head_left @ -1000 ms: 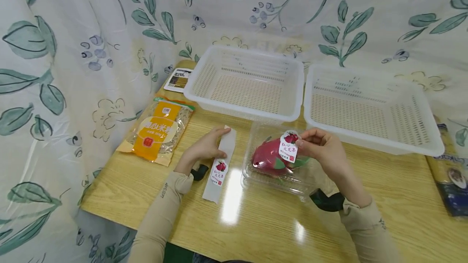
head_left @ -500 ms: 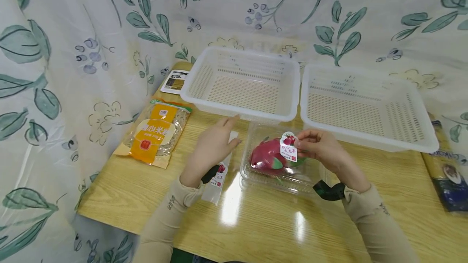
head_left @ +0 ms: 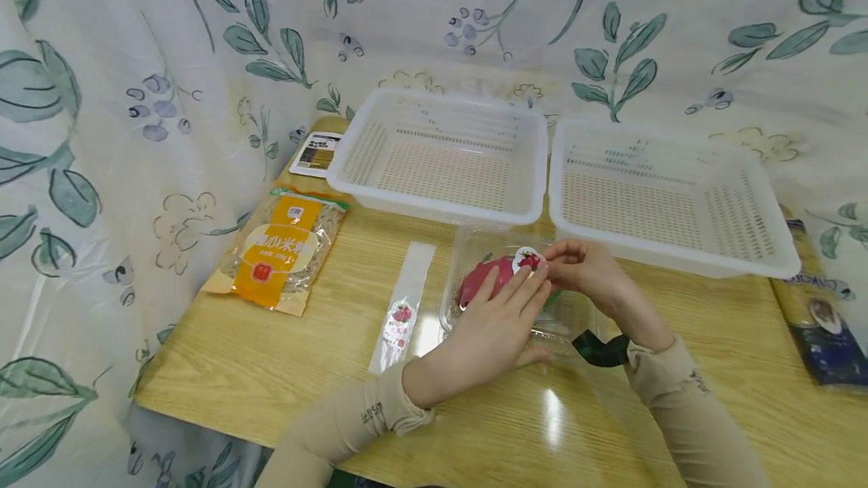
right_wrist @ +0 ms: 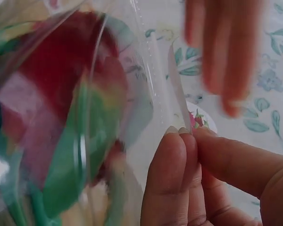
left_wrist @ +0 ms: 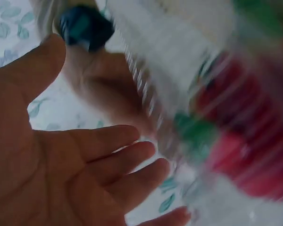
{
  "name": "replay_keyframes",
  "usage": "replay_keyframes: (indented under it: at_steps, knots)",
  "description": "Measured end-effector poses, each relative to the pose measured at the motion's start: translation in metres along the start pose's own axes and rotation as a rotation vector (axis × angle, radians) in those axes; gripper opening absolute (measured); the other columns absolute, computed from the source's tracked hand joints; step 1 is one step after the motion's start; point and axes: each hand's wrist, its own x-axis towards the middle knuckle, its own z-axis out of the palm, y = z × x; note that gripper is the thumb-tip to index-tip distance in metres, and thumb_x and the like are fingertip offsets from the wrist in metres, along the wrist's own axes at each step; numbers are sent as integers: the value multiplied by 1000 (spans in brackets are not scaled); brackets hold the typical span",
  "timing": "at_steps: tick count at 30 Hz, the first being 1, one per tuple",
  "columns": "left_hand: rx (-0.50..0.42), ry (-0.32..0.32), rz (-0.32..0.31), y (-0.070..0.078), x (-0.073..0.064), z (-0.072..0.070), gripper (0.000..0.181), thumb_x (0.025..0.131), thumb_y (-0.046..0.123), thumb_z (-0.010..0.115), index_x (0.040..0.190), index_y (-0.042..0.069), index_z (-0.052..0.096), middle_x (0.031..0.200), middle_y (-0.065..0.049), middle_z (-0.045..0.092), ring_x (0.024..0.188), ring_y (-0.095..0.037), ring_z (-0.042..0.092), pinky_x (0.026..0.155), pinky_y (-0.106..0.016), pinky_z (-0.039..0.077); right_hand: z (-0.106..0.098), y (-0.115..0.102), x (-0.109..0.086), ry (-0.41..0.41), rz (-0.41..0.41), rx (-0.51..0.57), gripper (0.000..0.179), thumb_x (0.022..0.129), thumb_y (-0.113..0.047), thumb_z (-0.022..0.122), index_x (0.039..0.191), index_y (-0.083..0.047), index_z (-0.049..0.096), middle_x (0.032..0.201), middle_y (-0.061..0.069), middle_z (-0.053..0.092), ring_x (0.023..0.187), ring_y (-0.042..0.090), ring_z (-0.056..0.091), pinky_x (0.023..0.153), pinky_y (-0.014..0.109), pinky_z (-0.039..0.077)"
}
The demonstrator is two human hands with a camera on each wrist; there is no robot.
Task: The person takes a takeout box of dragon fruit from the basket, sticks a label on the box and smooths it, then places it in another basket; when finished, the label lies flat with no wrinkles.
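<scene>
In the head view a clear plastic clamshell box (head_left: 468,241) stands on the table with a red dragon fruit (head_left: 478,283) inside, green at its leaf tips. My right hand (head_left: 600,277) pinches a white label sticker (head_left: 527,257) printed with dragon fruit above the box; the right wrist view shows the sticker (right_wrist: 178,96) edge-on between thumb and fingertips. Over the box lies my left hand (head_left: 484,333), fingers straight and close to the sticker, hiding its lower part. The left wrist view shows this hand (left_wrist: 85,160) beside the box wall; contact is unclear.
Left of the box lies a backing strip (head_left: 415,271) bearing another sticker (head_left: 398,322). Two white mesh baskets (head_left: 441,209) (head_left: 678,254) stand behind. A yellow food bag (head_left: 278,254) and a flat pack (head_left: 316,154) lie left, a blue-and-gold packet (head_left: 820,315) right.
My left hand has left the backing strip and moved right, over the box beside the sticker. My right hand still pinches the sticker at nearly the same spot.
</scene>
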Motion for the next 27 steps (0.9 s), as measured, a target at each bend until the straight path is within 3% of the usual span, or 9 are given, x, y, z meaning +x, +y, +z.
replay_keyframes:
  at_steps: [4, 12, 16, 20, 23, 27]
  knots:
    - [2, -103, -40, 8, -7, 11, 91, 87, 73, 43, 151, 9, 32, 160, -6, 27, 148, -21, 27, 119, -52, 25, 1, 0, 2, -9, 10, -14, 29, 94, -5, 59, 115, 13, 50, 84, -6, 64, 75, 6, 67, 77, 27, 59]
    - [25, -110, -44, 11, -12, 15, 85, 90, 67, 46, 152, 11, 33, 159, -5, 30, 148, -20, 26, 118, -55, 26, 1, 0, 1, 27, 0, -111, 31, 95, -2, 57, 117, 18, 50, 85, 3, 65, 74, 7, 67, 76, 30, 60]
    - [11, -119, -33, 8, -7, 11, 80, 91, 66, 47, 150, 12, 37, 158, -3, 34, 146, -20, 31, 116, -55, 30, 9, -5, -8, 101, -81, -308, 27, 96, -7, 57, 114, 13, 57, 93, 18, 69, 80, 19, 70, 76, 37, 60]
    - [-20, -88, -22, 0, 0, 8, 73, 89, 66, 50, 144, 20, 47, 153, 4, 42, 141, -18, 39, 110, -48, 38, 23, -11, -24, 175, -168, -565, 30, 97, -17, 59, 119, 3, 60, 109, 20, 69, 95, 30, 69, 81, 43, 57]
    - [-54, -53, -20, -7, 4, 8, 65, 87, 66, 53, 137, 25, 55, 149, 8, 47, 136, -17, 42, 104, -42, 41, 38, -11, -37, 207, -209, -712, 42, 96, -25, 60, 129, 0, 55, 118, 20, 66, 102, 34, 64, 82, 47, 55]
    - [-80, -37, -8, -14, 3, 13, 61, 87, 66, 54, 135, 29, 58, 149, 4, 47, 137, -18, 43, 105, -39, 43, 58, 2, -50, 249, -292, -859, 61, 97, -33, 57, 142, 4, 40, 136, 26, 54, 120, 45, 53, 100, 60, 44]
